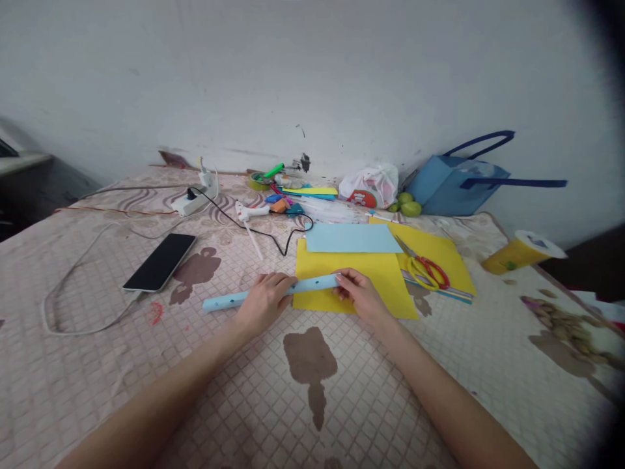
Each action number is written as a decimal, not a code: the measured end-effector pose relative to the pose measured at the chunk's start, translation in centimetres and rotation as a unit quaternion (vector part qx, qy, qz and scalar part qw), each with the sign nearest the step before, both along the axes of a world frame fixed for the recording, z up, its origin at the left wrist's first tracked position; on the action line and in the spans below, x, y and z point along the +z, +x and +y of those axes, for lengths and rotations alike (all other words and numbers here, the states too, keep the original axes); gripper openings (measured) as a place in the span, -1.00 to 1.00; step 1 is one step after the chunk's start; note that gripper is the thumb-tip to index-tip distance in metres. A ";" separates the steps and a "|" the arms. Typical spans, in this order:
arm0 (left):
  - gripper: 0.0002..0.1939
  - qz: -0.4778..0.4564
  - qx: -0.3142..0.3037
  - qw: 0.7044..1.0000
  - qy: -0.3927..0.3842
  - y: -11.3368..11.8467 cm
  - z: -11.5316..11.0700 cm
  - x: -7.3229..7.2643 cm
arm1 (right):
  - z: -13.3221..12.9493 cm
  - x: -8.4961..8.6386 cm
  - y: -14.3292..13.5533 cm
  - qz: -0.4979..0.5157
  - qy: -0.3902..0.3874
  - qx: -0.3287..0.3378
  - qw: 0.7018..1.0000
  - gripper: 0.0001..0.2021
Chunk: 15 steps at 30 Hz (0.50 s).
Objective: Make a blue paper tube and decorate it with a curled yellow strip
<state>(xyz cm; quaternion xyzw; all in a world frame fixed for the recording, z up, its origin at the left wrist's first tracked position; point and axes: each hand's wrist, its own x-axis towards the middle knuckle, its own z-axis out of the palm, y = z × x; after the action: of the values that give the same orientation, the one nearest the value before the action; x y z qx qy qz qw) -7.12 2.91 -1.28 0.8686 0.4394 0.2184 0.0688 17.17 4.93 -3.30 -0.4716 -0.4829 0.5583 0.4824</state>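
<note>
A long, narrow light-blue paper strip (pixel 317 284) with a row of dark spots lies slantwise across the front of the table, looking rolled or folded. My left hand (pixel 267 297) is closed over its middle, fingers on top. At the strip's right end, my right hand (pixel 356 290) pinches the tip between thumb and fingers. Beneath that end is a yellow paper sheet (pixel 385 280), partly covered at the back by a light-blue sheet (pixel 354 238). Scissors with yellow and red handles (pixel 428 272) rest on more yellow paper to the right.
A phone (pixel 160 262) on a white cable lies at left. Behind are a power strip (pixel 189 204), a white glue gun (pixel 251 210) with black cord, a plastic bag (pixel 371 185), green fruits (pixel 409 205) and a blue bag (pixel 452 189). A yellow canister (pixel 520 253) stands right.
</note>
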 end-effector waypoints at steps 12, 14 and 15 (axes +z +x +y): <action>-0.72 0.006 0.020 1.000 -0.010 -0.4 0.2 0.2 | -0.4 0.2 1.0 -0.034 0.071 0.013 0.997 -0.54; -0.73 0.004 0.021 1.000 -0.011 -0.4 0.2 0.2 | -0.5 0.3 1.0 -0.052 0.088 0.028 0.994 -0.52; -0.74 0.003 0.021 1.000 -0.010 -0.4 0.2 0.3 | -0.5 0.3 1.1 -0.059 0.092 0.030 0.994 -0.54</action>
<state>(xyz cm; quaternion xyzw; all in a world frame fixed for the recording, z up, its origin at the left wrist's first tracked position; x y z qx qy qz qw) -7.55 3.11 -1.02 0.8591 0.4602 0.2122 0.0717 18.24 4.38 -3.03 -0.4425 -0.5739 0.4970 0.4773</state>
